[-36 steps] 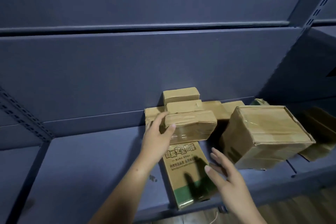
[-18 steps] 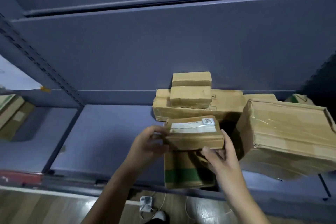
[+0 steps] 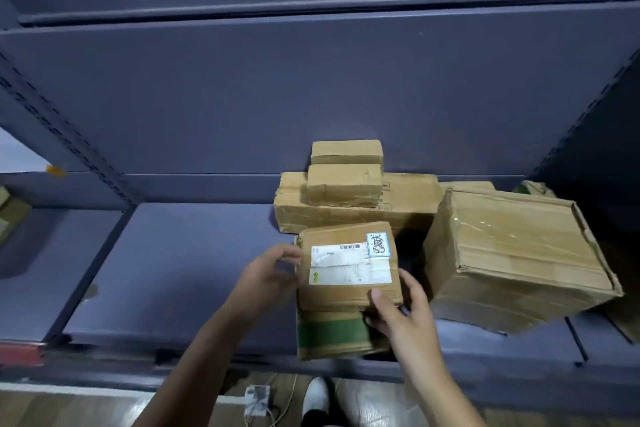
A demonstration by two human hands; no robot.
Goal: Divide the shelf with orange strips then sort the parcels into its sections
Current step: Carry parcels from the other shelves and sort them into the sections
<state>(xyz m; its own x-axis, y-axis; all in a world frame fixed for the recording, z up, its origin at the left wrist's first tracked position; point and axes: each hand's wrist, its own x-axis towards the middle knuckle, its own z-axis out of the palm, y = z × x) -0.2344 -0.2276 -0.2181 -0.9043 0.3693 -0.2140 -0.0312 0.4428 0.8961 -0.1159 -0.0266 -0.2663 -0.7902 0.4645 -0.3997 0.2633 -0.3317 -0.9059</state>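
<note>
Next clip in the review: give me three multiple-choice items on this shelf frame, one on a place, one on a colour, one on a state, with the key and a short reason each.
1. Where are the two small plain parcels?
A. stacked on the long flat box at the back
B. on the floor
C. on the upper shelf

2. What colour is the band on the box lying under the held parcel?
A. red
B. green
C. yellow

3. How is the labelled parcel held?
A. by the left hand alone
B. it lies untouched on the shelf
C. by both hands, label facing the camera

Key: 1 A, they sit on the long flat box by the back wall. 2 B, a green band crosses its front end. 3 C, the left hand grips its left edge and the right hand its lower right corner.
</note>
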